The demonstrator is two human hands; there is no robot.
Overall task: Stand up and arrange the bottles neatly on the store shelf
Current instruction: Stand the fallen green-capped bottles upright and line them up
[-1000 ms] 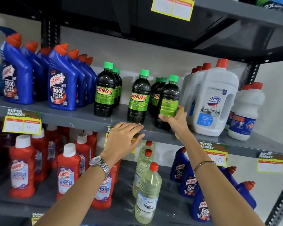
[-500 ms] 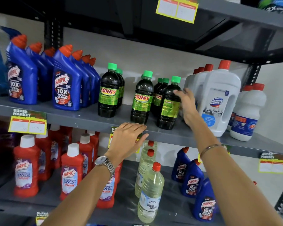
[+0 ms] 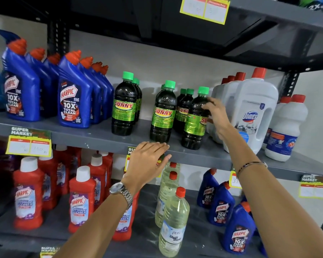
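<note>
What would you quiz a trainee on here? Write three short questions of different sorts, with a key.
1. True or false: the right hand touches the rightmost Sunny bottle.
2. Multiple choice: the left hand rests on A) a red Harpic bottle, B) the front edge of the middle shelf, C) the Domex jug.
3. Fill in: the Sunny bottles have ___ caps.

Key: 1 true; 2 B; 3 green.
</note>
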